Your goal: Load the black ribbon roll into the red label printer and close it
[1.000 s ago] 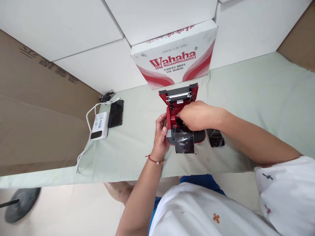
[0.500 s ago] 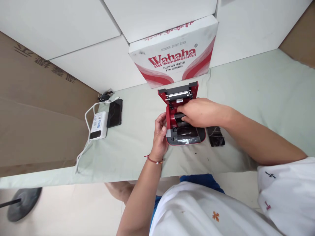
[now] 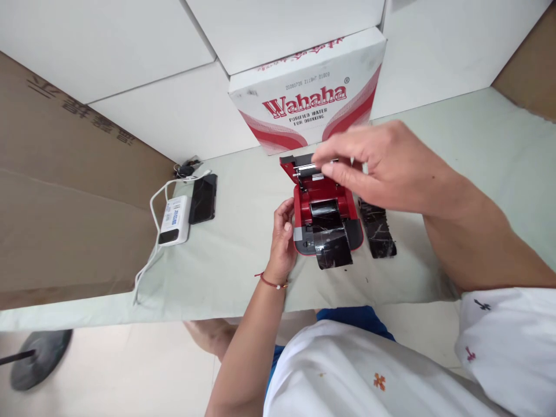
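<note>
On the cloth-covered table stands a red and black label printer with its lid raised. A roll of glossy black film lies inside, and its loose strip hangs over the printer's front edge. My left hand holds the printer's left side, fingers bent against the red wall. Up over the lid's right part is my right hand, thumb and fingers apart, holding nothing visible. It covers part of the lid; whether the fingertips touch it I cannot tell. A second black roll with a crinkled strip lies right of the printer.
A Wahaha water carton stands behind the printer, against white boxes. To the left are a black phone, a white power bank with a cable, and a large brown cardboard box.
My right hand has lifted out of the printer's roll bay, up and to the right. The black strip now reaches farther over the front edge. My left hand stays at the printer's side.
</note>
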Tool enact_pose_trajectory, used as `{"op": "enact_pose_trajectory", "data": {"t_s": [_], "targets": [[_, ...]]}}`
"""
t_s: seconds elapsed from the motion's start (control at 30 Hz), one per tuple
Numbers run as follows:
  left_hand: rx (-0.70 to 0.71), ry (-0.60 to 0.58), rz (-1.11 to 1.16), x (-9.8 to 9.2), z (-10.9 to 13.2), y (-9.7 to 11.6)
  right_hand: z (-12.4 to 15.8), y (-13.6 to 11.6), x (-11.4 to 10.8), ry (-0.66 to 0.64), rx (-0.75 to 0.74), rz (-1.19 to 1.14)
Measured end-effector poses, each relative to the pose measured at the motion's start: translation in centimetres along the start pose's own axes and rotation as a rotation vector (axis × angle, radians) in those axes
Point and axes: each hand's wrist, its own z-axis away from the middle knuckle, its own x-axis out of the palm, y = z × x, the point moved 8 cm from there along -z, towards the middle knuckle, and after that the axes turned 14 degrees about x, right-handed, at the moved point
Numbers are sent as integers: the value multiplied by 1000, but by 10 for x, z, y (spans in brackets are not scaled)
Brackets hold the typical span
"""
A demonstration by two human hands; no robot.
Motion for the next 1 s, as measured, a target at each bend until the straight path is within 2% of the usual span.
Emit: {"op": "enact_pose_trajectory", "data": {"t_s": [0.07,0.1,0.23,0.33,0.4,0.53,0.8,1.0], "targets": [[-2,18,9,-1,0,-1,-3,10,-7,102,40,39],[1,28,16,-2,0,-1,-5,14,-5,103,36,72],[39,54,30,-4,-1,-1,-4,21,12,-38,-12,173],[72,80,25,-6,-1,2,8,21,15,-113,2,227],[90,85,27,-6,-1,4,18,17,22,-208,-19,304],[93,32,-9,-1,-1,9,28,7,39,-378,-62,421],[89,57,-26,-1,-4,10,22,-5,44,-392,-65,384],[84,-29,-23,-1,-1,8,19,-12,44,-362,-102,435]]}}
